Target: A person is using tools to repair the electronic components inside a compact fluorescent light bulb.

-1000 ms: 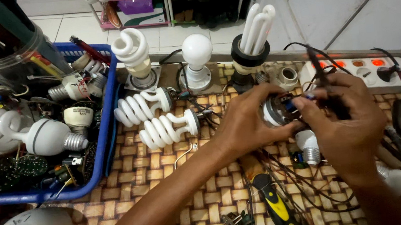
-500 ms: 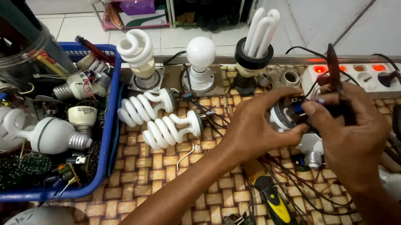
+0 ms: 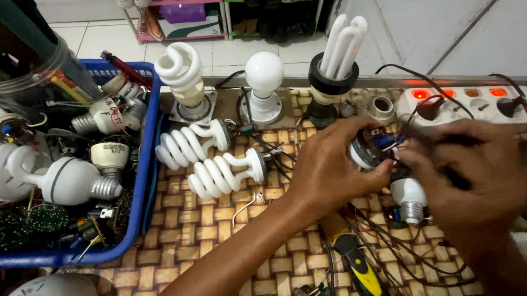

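Observation:
My left hand (image 3: 331, 173) grips a small round lamp base (image 3: 368, 151) with blue and red parts showing inside it. My right hand (image 3: 475, 178) is closed around a thin dark tool (image 3: 452, 142), blurred, whose tip reaches into that base. Just below the two hands a small white bulb (image 3: 407, 195) lies on the woven mat (image 3: 175, 242) among thin black wires. Two white spiral lamps (image 3: 220, 172) lie to the left of my left hand.
A blue basket (image 3: 142, 174) at the left holds several bulbs and lamp parts. Three lamps stand in holders along the back: spiral (image 3: 181, 72), globe (image 3: 264, 76), tube (image 3: 338, 49). A white power strip (image 3: 474, 101) glows red. A yellow-black screwdriver (image 3: 358, 268) lies near the front.
My right hand has dropped lower and turned, so the dark tool now lies flatter and points into the lamp base. My left hand keeps its hold on the base.

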